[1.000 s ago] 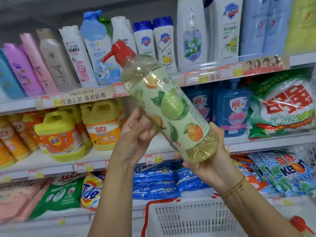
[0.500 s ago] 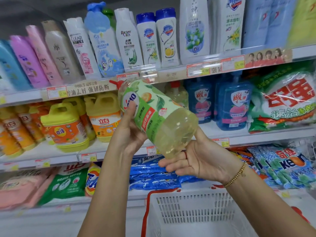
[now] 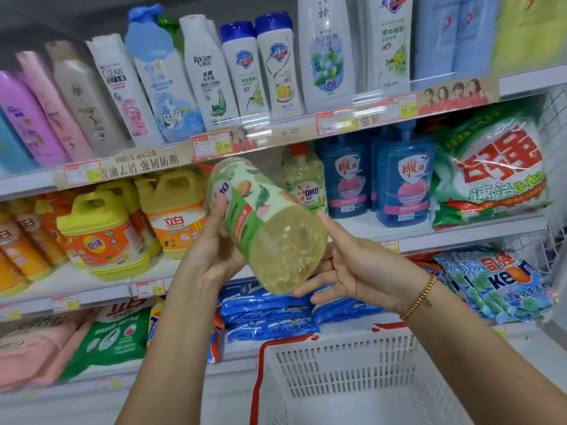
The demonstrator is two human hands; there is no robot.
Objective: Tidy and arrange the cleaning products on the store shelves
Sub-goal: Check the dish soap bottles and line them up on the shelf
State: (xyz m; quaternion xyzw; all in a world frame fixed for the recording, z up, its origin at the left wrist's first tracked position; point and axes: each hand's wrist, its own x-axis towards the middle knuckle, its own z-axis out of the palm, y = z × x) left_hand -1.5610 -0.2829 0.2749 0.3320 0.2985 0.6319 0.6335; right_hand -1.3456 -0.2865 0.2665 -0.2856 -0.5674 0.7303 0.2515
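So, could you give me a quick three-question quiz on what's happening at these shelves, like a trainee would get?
1. True or false: the bottle of yellow liquid is held upright.
2. What sits at the bottom of the view, below that bottle? A) a white basket B) a mop bucket C) a cardboard box
3. Fill in: the pink-labelled bottles just right of the OMO bottle are ___ in colour.

Key:
1. False. The left hand grips it tilted, base toward the camera, and the right hand supports the base with straight fingers.
2. A.
3. Blue.
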